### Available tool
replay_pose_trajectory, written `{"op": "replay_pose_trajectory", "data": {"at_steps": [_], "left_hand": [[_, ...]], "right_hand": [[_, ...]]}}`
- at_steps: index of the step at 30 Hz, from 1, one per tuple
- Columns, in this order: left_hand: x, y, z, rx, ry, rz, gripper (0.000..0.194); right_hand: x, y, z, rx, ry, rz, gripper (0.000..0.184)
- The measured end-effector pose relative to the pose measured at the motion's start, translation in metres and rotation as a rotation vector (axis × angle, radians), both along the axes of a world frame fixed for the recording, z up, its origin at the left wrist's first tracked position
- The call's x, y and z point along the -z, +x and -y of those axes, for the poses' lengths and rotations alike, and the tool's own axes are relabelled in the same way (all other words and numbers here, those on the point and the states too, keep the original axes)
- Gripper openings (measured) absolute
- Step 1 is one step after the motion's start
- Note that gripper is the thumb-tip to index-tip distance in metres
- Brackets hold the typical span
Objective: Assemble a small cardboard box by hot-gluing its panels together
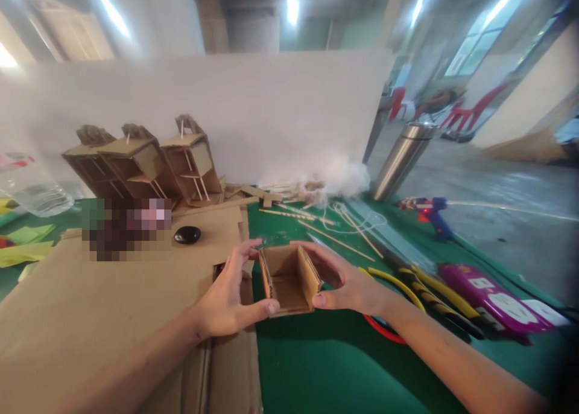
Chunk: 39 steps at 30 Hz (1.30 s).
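A small open-topped cardboard box (pixel 289 288) is held between both hands, over the edge where the cardboard sheets meet the green table cover. My left hand (pixel 233 296) grips its left wall, thumb at the near corner and fingers reaching round the far side. On the opposite wall, my right hand (pixel 346 284) has its thumb at the near right corner, with its fingers behind the wall and partly hidden. Large cardboard sheets (pixel 113 317) lie under my left forearm. Close to my right wrist are yellow-handled tools (pixel 393 284) and a red handle or loop (pixel 384 329).
Several cardboard structures (pixel 190 166) stand at the back left, near a black oval object (pixel 187 235). Thin sticks (pixel 337 240) and white fluff (pixel 350 178) lie beyond the box. Rightward are a steel flask (pixel 402 160), a blue glue gun (pixel 434 218) and a purple case (pixel 493 296).
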State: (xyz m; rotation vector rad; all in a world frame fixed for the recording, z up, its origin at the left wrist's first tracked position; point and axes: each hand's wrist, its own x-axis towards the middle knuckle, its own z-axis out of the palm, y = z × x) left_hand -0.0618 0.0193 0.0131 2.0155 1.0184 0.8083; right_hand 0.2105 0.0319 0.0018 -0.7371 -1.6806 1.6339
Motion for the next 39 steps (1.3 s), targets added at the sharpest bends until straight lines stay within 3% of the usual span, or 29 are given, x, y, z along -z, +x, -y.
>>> {"op": "replay_pose_trajectory", "data": {"at_steps": [7,20,25,31,39], "left_hand": [[0.002,-0.0029,-0.0007,0.047,0.023,-0.035,0.082],[0.0028,0.0002,-0.0008,0.007,0.06,0.053,0.08],[0.0054,-0.0007,-0.002,0.054,0.03,0.066,0.095],[0.0083,-0.0025,-0.0053,0.101,0.067,-0.032,0.113],[0.0006,0.0043,-0.0025,0.068,0.274,-0.178,0.087]], "right_hand": [[-0.0029,-0.0027,-0.0004,0.022,0.012,-0.001,0.081],[-0.0032,-0.0017,0.0009,0.012,0.026,0.021,0.083],[-0.0013,-0.0037,-0.0024,0.04,-0.042,-0.045,0.08],[-0.0015,-0.0036,-0.0046,0.111,-0.076,-0.061,0.062],[0.0048,-0.0015,-0.0034,0.167,-0.07,-0.011,0.076]]}}
